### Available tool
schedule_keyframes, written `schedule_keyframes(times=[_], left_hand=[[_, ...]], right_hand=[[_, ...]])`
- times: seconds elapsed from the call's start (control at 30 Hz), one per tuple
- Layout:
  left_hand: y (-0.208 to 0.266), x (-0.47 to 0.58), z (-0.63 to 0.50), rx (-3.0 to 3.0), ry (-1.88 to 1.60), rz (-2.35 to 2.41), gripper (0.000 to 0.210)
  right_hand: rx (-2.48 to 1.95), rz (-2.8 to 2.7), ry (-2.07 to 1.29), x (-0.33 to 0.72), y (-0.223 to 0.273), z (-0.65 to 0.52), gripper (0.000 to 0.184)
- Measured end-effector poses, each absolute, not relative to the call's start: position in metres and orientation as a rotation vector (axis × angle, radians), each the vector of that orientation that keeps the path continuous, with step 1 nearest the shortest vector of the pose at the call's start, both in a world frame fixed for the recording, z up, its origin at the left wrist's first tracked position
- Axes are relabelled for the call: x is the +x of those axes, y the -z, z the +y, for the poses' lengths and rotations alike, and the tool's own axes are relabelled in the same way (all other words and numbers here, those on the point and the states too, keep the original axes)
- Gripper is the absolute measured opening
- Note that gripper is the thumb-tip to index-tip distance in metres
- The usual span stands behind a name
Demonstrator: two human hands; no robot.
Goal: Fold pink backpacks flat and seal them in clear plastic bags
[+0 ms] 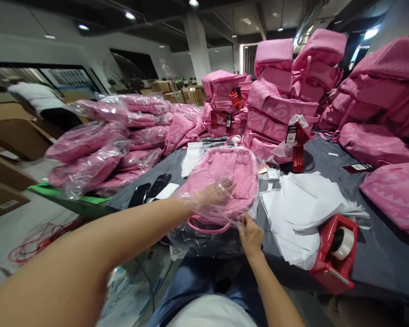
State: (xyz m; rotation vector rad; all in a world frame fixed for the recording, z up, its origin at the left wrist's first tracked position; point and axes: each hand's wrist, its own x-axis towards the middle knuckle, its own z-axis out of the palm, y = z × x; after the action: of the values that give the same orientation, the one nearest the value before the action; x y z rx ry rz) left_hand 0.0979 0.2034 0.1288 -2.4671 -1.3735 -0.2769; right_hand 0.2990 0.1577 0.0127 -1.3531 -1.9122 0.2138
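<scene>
In front of me on the table lies a pink backpack (236, 170), partly inside a clear plastic bag (209, 210). Its pink strap loop (209, 230) hangs from the near end. My left hand (216, 193) rests flat on the backpack with fingers stretched out, slightly blurred; film shows around it, and I cannot tell whether it is over or under the plastic. At the bag's near right corner, my right hand (250, 232) is closed in a pinch on the plastic edge.
Wrapped pink backpacks (105, 141) are heaped to the left, unwrapped ones (276, 104) stacked behind and right. White paper sheets (296, 204), a red tape dispenser (337, 254) and dark phones (150, 188) lie on the table. A person (42, 100) bends near cardboard boxes (13, 138).
</scene>
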Motion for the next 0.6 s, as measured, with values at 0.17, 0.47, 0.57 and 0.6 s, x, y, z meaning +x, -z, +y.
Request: schedule_keyframes(times=[0.17, 0.47, 0.57, 0.6], left_hand=[[-0.103, 0.100, 0.113, -2.473, 0.160, -1.281, 0.057], [-0.037, 0.158, 0.111, -2.504, 0.440, -0.979, 0.050], [-0.028, 0.153, 0.113, -2.551, 0.477, -0.856, 0.046], [-0.025, 0.152, 0.116, -2.547, 0.442, -0.873, 0.046]], right_hand=[[-1.361, -1.873, -0.433, 0.309, -0.016, 0.167, 0.014], [-1.358, -1.399, -0.670, 0.378, -0.016, 0.102, 0.045], [-1.408, -1.332, -0.629, 0.392, -0.016, 0.083, 0.050], [-1.406, -1.351, -0.603, 0.392, -0.016, 0.079, 0.050]])
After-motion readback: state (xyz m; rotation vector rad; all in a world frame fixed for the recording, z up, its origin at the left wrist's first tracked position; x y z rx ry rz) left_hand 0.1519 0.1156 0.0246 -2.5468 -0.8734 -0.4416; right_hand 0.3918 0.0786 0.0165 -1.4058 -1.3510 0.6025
